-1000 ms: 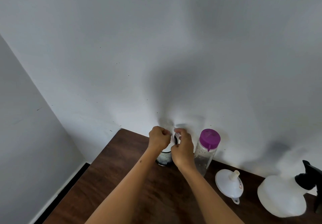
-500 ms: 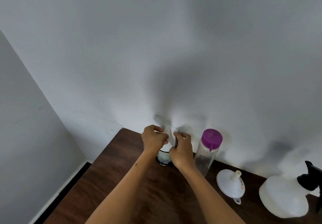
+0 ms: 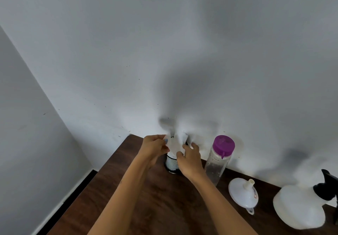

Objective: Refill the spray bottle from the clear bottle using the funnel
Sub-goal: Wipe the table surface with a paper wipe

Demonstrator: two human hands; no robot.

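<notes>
1. Head view, at the back of the dark wooden table (image 3: 155, 207), against the wall: both hands are busy with a white tissue (image 3: 176, 144) that rises out of a black mesh holder (image 3: 171, 164). The left hand (image 3: 153, 148) pinches the tissue's left edge between thumb and curled fingers; the right hand (image 3: 191, 158) pinches its lower right part, fingers curled round it. Neither hand holds any of the task's things.

2. Same view, the relation that matters next: the clear bottle (image 3: 218, 161) with its purple cap (image 3: 224, 146) stands just beside the right hand, at about three o'clock from it, and well apart from the left hand. So the right hand is plainly the nearer one (I would expect it to make the reach once the tissue is let go).

3. Same view, how the things lie: the clear bottle is upright, its long axis vertical, cap on and pointing up; in the frame it leans toward one o'clock, probably the wide lens.

4. Further along at about four o'clock from the hands, the white funnel (image 3: 243, 195) rests mouth down on the table, spout pointing up. The spray bottle (image 3: 300, 207) stands at the frame's right edge, its black spray head (image 3: 327, 188) on and partly cut off, so refilling is not yet begun by my reckoning.
</notes>
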